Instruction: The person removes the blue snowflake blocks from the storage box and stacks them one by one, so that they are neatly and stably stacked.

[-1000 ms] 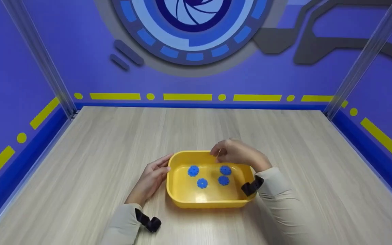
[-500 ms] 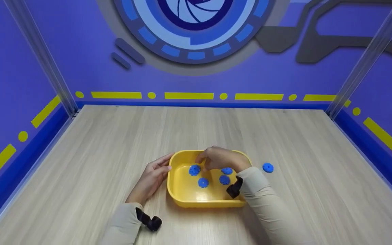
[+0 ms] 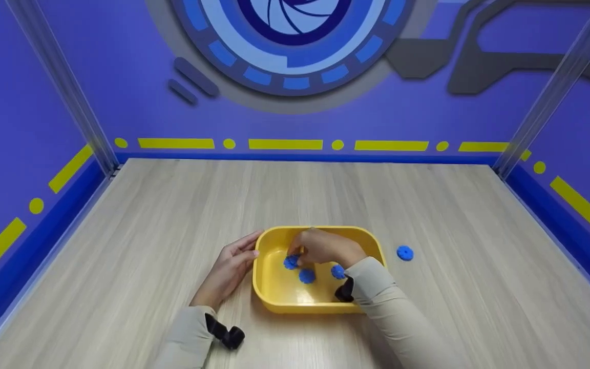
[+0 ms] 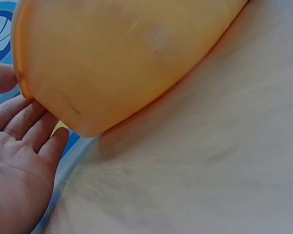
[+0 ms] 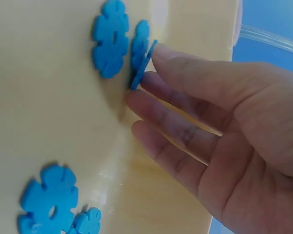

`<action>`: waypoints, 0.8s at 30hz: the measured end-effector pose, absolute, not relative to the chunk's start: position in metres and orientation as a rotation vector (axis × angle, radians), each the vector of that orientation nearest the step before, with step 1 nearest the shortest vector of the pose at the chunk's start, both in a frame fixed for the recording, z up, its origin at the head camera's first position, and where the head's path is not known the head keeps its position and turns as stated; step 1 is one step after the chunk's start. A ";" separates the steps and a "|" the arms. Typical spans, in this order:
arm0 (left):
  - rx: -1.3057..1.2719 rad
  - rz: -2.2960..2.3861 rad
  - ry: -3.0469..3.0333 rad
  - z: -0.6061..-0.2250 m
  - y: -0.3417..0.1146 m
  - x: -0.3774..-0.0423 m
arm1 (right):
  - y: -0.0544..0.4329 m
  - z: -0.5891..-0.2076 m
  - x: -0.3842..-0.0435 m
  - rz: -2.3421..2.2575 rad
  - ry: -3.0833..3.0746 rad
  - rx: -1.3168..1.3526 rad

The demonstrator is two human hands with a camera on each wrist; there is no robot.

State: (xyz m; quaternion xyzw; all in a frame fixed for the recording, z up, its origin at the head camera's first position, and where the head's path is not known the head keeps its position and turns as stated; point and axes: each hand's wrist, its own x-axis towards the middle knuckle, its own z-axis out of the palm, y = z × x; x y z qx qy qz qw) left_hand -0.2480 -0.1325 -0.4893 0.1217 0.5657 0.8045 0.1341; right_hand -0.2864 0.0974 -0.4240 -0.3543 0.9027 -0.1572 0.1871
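Note:
In the head view, a yellow plastic basin (image 3: 320,307) stands on the table with several blue flower-shaped discs in it. My left hand (image 3: 228,269) holds the basin's left side. Its thumb is at the rim and its fingers lie along the outer wall (image 4: 112,73). My right hand (image 3: 323,247) reaches inside; the right wrist view shows its thumb and fingers pinching a tilted blue disc (image 5: 144,66). Close by lie another disc (image 5: 110,39) and one partly behind the pinched disc. One loose disc (image 3: 307,275) lies nearer the front, another (image 3: 338,271) beside the right wrist.
A single blue disc (image 3: 405,252) lies on the wooden table (image 3: 182,205), right of the basin. Blue patterned panels (image 3: 295,123) enclose the back and both sides. A black wrist camera (image 3: 228,335) is strapped to each sleeve.
One blue disc now lies on the table right of the basin. My right hand has moved from the back rim down and left to the discs inside. The left hand stays put.

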 end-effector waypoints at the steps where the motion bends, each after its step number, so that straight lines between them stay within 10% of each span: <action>1: 0.351 2.332 1.643 -0.489 -0.132 -0.248 | 0.097 -0.425 -0.286 -0.445 2.551 -0.991; 24: 0.335 2.346 1.619 -0.488 -0.132 -0.248 | 0.099 -0.421 -0.281 -0.429 2.543 -0.941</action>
